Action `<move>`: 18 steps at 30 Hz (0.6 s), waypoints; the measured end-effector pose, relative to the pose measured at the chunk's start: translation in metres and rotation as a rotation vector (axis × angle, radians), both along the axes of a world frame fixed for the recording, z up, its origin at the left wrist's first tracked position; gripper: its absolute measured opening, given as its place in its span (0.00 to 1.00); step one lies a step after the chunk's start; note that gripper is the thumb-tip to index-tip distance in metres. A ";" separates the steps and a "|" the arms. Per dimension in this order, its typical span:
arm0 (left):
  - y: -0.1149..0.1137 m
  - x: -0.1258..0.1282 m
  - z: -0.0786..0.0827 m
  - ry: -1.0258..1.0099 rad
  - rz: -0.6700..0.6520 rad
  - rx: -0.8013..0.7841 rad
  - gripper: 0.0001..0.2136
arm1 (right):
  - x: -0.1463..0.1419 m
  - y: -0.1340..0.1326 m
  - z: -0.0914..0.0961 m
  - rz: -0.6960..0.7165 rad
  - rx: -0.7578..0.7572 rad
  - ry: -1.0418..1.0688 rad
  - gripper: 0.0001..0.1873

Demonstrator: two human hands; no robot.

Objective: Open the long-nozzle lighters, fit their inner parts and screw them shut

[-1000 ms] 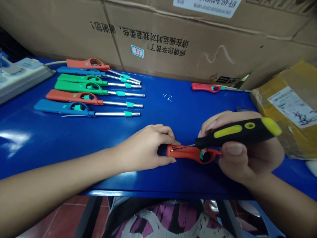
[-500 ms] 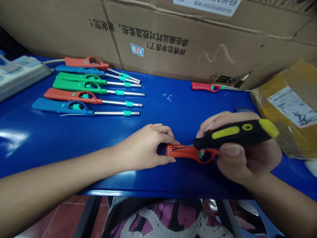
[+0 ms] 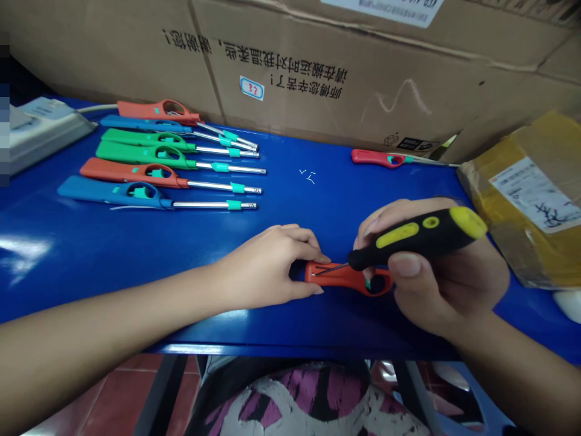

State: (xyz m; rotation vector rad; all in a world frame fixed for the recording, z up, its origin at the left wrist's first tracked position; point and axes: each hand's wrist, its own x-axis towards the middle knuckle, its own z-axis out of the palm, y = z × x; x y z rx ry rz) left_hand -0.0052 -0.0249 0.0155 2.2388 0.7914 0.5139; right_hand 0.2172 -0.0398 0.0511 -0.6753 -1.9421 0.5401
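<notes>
An orange long-necked lighter (image 3: pixel 338 275) lies on the blue table near its front edge. My left hand (image 3: pixel 276 266) grips the butt of its handle between thumb and fingers. In my right hand (image 3: pixel 436 290) is a black and yellow screwdriver (image 3: pixel 420 236), tilted, its thin shaft running down to the left. The tip meets the lighter's handle end; a small metallic spot shows there. Fingers of my right hand also reach down by the lighter's green trigger. Behind my right hand the lighter's neck is hidden.
Several lighters in orange, blue and green, such as this blue one (image 3: pixel 109 191), lie in a row at left. A red lighter (image 3: pixel 374 158) lies at the back. Small white slivers (image 3: pixel 310 177) sit mid-table. Cardboard boxes (image 3: pixel 290 66) stand behind and right; a power strip (image 3: pixel 49 133) is at left.
The screwdriver's handle has swung a little left and up, my right hand moving with it. Its tip stays at the lighter's handle end. My left hand keeps its hold.
</notes>
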 end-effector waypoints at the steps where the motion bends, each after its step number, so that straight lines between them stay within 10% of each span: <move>1: 0.000 0.000 0.000 -0.004 0.000 0.001 0.12 | -0.002 -0.001 0.002 0.003 -0.011 -0.011 0.10; 11: -0.001 -0.001 0.000 -0.001 -0.002 0.022 0.13 | -0.022 -0.005 0.024 -0.043 0.044 -0.289 0.07; 18: -0.001 -0.001 -0.001 0.030 -0.001 0.024 0.13 | -0.014 -0.004 0.012 -0.155 0.124 -0.013 0.04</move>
